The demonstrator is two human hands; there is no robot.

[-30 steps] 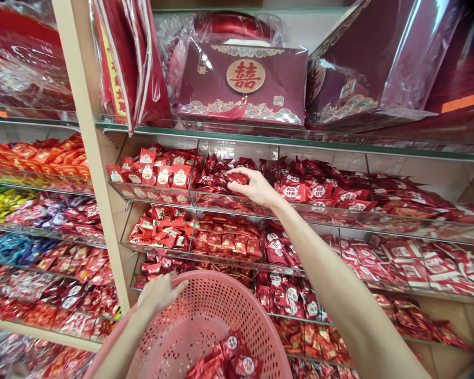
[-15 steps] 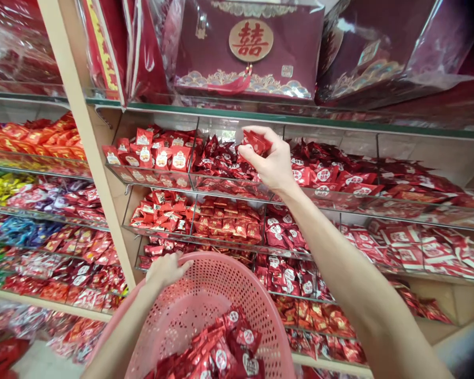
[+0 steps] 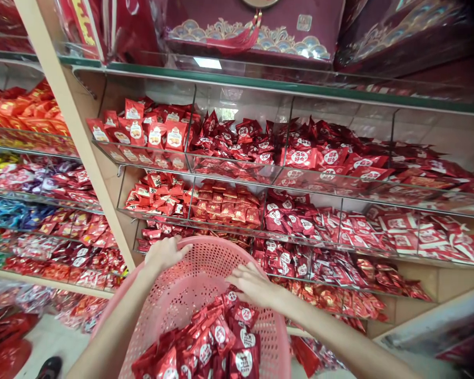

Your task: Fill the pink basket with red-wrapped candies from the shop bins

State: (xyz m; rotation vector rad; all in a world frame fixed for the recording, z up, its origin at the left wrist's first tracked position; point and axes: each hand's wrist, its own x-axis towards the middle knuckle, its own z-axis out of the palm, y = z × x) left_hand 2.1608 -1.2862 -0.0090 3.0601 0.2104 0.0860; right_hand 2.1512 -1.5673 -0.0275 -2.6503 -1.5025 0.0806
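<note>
A pink perforated plastic basket (image 3: pixel 205 243) fills the lower middle of the view, tilted towards me. My left hand (image 3: pixel 166 253) grips its far left rim, fingers over the edge. Inside, towards the right wall, my right hand (image 3: pixel 249 284) hovers with its fingers stretched out, just above a heap of red candy packets (image 3: pixel 221 334). These are small, shiny and sealed, many with white round labels. Nothing shows held in the right hand, though its palm side is hidden.
Behind the basket, tiered shelves with clear fronts hold red packets (image 3: pixel 332 158) in divided bins. A glass shelf (image 3: pixel 237 79) above carries large maroon gift boxes (image 3: pixel 276 31). A wooden post (image 3: pixel 79 152) separates another rack at left. Bagged goods lie on the floor.
My right hand has come down from the upper shelf bin, where it held red candy packets, into the basket, and its fingers have loosened. The left hand stays on the rim.
</note>
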